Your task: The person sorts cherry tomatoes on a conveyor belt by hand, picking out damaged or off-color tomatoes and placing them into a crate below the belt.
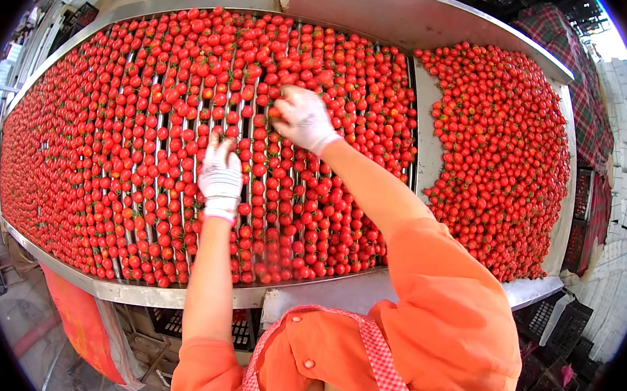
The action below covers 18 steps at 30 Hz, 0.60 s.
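Observation:
Small red tomatoes (132, 183), some with green stems, lie in rows across a metal roller conveyor (246, 125). My left hand (220, 178), in a white glove, reaches over the middle of the rollers. Its fingers stretch away from me, a little apart, with the tips among the tomatoes. Farther off and to the right is my right hand (304, 120), also gloved in white. Its fingers curl inward just above the fruit, beside a gap between rollers. Whatever they may hold is hidden.
A metal chute (429, 124) on the right bears a thick heap of tomatoes (498, 157). Raised metal rims (139, 294) border the conveyor near and far. Black plastic crates (556, 318) stand at the lower right, with a plaid cloth (572, 83) behind the chute.

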Each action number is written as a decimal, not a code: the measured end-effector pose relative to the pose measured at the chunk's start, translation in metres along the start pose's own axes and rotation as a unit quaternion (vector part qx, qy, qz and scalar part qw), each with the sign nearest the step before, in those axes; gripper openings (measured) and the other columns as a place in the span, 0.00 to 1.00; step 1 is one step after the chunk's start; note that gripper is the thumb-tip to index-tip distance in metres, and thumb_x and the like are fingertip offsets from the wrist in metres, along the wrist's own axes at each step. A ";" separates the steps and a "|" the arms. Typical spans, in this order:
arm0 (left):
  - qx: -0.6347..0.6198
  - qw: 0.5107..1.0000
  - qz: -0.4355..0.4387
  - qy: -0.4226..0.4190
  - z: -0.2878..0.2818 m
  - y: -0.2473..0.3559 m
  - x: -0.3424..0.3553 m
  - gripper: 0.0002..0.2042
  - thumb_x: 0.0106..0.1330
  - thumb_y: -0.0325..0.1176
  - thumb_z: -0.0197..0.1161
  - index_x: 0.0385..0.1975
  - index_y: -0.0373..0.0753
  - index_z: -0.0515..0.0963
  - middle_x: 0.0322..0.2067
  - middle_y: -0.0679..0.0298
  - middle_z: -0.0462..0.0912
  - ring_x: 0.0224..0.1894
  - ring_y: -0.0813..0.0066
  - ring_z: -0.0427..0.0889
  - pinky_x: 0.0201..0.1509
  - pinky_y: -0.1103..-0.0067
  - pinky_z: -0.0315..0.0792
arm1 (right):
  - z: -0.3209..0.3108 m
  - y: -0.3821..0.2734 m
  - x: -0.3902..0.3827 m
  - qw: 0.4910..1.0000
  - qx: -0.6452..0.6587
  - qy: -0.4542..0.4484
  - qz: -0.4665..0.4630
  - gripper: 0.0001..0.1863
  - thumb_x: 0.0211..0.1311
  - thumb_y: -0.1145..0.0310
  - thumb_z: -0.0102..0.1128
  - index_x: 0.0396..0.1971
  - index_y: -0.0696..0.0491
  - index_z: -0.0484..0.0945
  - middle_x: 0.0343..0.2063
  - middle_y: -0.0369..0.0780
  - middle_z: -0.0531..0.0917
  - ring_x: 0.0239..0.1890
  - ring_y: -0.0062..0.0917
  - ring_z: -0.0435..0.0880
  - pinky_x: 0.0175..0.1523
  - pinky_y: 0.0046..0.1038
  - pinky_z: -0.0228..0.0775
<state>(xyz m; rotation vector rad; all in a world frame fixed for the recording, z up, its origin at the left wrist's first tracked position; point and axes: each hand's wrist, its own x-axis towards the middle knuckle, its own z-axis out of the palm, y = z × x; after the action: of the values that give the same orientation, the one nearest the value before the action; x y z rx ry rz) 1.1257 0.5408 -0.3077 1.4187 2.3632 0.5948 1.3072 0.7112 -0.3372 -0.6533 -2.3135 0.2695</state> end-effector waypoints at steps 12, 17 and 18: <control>-0.240 0.946 0.130 -0.174 0.080 0.062 -0.049 0.16 0.62 0.30 0.57 0.49 0.43 0.80 0.57 0.55 0.78 0.59 0.59 0.77 0.63 0.69 0.71 | -0.071 0.149 -0.101 0.912 -0.364 0.045 0.182 0.12 0.53 0.63 0.64 0.37 0.49 0.83 0.57 0.47 0.75 0.54 0.47 0.75 0.57 0.46 0.67; -0.328 0.936 0.086 0.096 0.018 0.021 0.024 0.19 0.57 0.19 0.54 0.49 0.37 0.79 0.44 0.56 0.82 0.49 0.60 0.81 0.59 0.71 0.74 | -0.016 0.084 0.058 0.992 -0.074 0.106 0.012 0.14 0.50 0.65 0.65 0.38 0.54 0.83 0.51 0.55 0.78 0.48 0.49 0.80 0.52 0.42 0.75; -0.255 0.952 0.107 0.134 0.001 0.009 0.049 0.21 0.55 0.19 0.54 0.51 0.37 0.78 0.47 0.54 0.81 0.52 0.60 0.79 0.60 0.72 0.73 | 0.002 0.079 0.088 0.997 -0.023 0.071 0.004 0.17 0.51 0.64 0.65 0.41 0.53 0.82 0.52 0.55 0.78 0.49 0.48 0.80 0.52 0.41 0.76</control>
<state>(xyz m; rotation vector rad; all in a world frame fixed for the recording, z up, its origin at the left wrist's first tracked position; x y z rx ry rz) 1.1112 0.5882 -0.3070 1.4191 2.0223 1.4191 1.2813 0.8248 -0.3163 -0.6825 -2.1866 0.1674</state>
